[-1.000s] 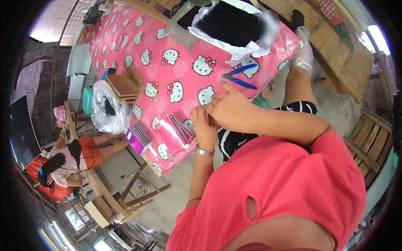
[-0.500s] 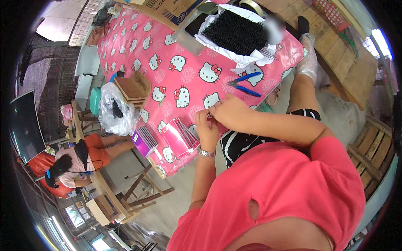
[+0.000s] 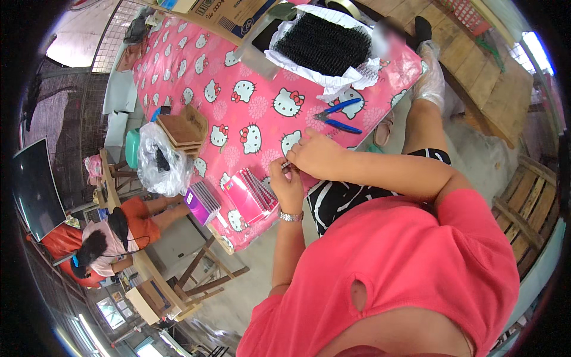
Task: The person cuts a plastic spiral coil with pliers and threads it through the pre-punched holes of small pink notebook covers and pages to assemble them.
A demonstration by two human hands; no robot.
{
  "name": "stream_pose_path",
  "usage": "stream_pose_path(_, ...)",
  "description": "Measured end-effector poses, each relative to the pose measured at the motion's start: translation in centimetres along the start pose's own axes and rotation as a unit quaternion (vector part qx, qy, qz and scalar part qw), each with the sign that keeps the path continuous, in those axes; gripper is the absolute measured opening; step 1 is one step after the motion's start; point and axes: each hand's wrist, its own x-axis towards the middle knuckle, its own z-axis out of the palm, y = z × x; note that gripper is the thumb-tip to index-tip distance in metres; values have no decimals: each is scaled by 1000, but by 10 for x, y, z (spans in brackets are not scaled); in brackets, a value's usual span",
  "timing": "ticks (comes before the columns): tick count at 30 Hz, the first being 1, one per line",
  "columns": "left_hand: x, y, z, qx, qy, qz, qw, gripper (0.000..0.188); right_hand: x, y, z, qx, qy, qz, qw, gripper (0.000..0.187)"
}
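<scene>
My left hand (image 3: 288,189), with a metal watch on the wrist, meets my right hand (image 3: 316,156) at the near edge of the table. The fingers of both are closed together around something small, largely hidden, that I cannot make out. Beyond my right hand lie blue-handled nippers (image 3: 340,116), their handles spread. Left of my left hand are a fanned stack of pink cards (image 3: 251,195) and a stack of purple cards (image 3: 202,203). At the back, a mass of black coils (image 3: 324,44) rests on white paper.
A pink patterned cloth (image 3: 223,89) covers the table. On it are a cardboard box (image 3: 229,21), a clear plastic bag (image 3: 166,163) and brown cardboard pieces (image 3: 183,129). Another person (image 3: 110,238) bends over a wooden bench at the left. A wooden bench (image 3: 482,89) stands at the right.
The view has shifted slightly, so the table things sit a little further left. Both hands stay together at the table edge, with only small finger movement.
</scene>
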Motion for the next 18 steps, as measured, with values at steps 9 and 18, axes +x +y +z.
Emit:
stream_pose_path(9,-9,-18,-11,-132,122,-80,980,19,-53,58,5,73,64,185,978,44)
stream_pose_path(18,-11,-19,4,-215,164,-93,958,24,-70,69,19,-77,137,192,969,41)
